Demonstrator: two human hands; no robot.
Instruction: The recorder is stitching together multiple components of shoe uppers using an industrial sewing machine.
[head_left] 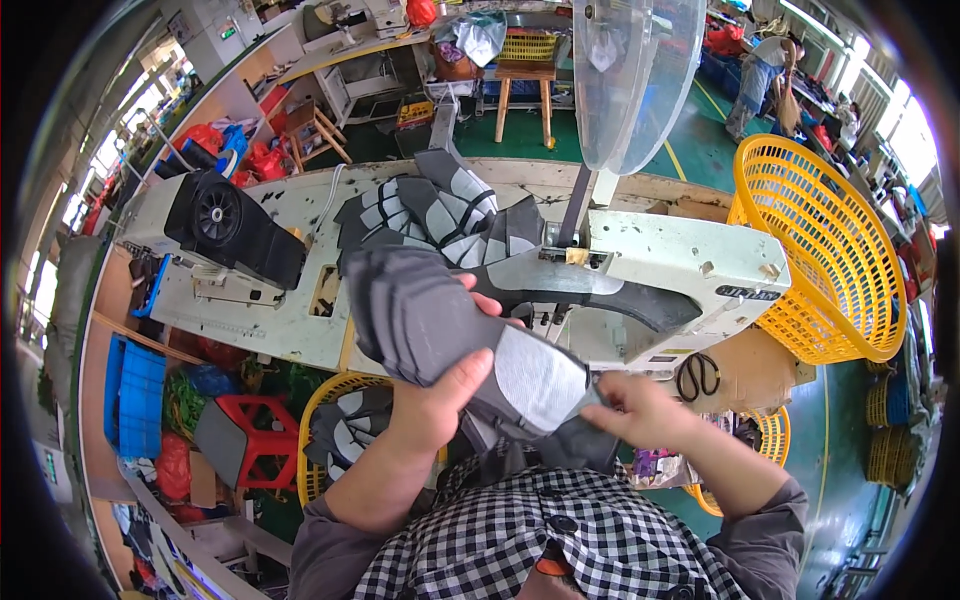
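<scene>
A thick stack of dark grey shoe uppers point(430, 315) with light grey ribbed patches is held up over the front of the worktable. My left hand point(450, 385) grips it from the side, thumb on top and fingertips showing past the far edge. At the stack's right end my right hand point(640, 408) is closed on the edge of the uppers, thumb against the light patch. Behind the stack, more grey uppers lie in a loose pile point(440, 210) on the table. One curved upper point(560, 280) stretches across toward the white sewing machine point(690, 270).
A large yellow basket point(815, 250) stands right of the machine. On the left sit a black motor unit point(235, 230) and a red stool point(255, 440). A yellow basket point(312, 440) with uppers is below the table edge. Far right, a person point(765, 85) bends over.
</scene>
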